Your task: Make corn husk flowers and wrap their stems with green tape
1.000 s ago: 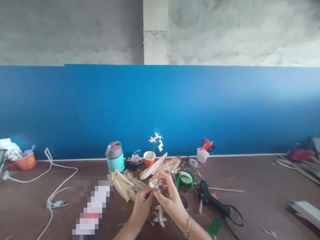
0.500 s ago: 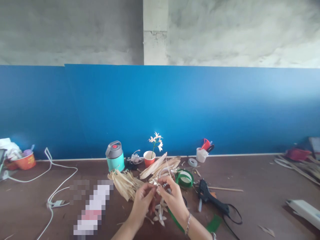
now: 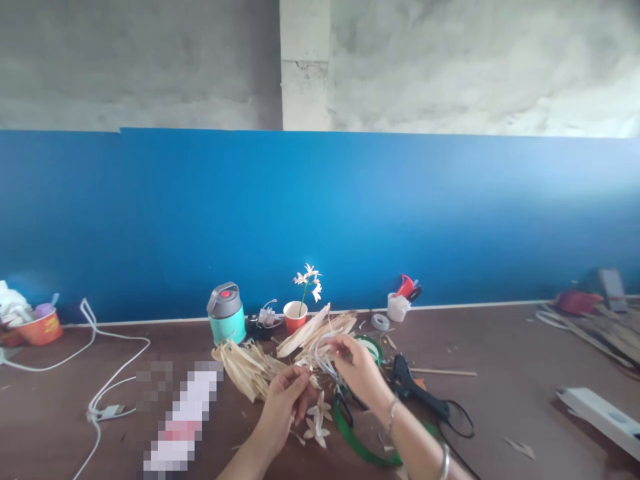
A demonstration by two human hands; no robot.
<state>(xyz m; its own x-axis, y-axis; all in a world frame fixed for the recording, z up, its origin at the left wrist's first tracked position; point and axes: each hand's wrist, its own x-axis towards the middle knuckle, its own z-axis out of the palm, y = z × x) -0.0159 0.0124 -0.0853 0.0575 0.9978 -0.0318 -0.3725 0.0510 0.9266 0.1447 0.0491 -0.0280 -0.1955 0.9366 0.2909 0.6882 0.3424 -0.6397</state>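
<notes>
My left hand [image 3: 289, 399] is closed in a pinch on a small pale husk piece [image 3: 311, 368], mostly covered by the fingers. Up and to the right, my right hand [image 3: 356, 367] has its thumb and fingers drawn together beside loops of thin white strand [image 3: 323, 355]; what sits between the fingertips is too small to make out. Below the hands lie pale star-shaped flowers [image 3: 317, 427] on the table. Dried corn husks [image 3: 250, 368] are heaped left of and behind my hands. A roll of green tape [image 3: 345, 433] trails its band beneath my right wrist.
Behind the husks stand a red paper cup [image 3: 295, 317] with a flower stem and a turquoise flask [image 3: 227, 325]. On the right lie a black glue gun [image 3: 417, 390], a thin stick [image 3: 445, 372] and a white device [image 3: 600, 417]. White cables [image 3: 103, 407] run along the left.
My right hand has parted from the left, moving up and right with the wrist turned. My left hand stays almost in place. The view has shifted slightly.
</notes>
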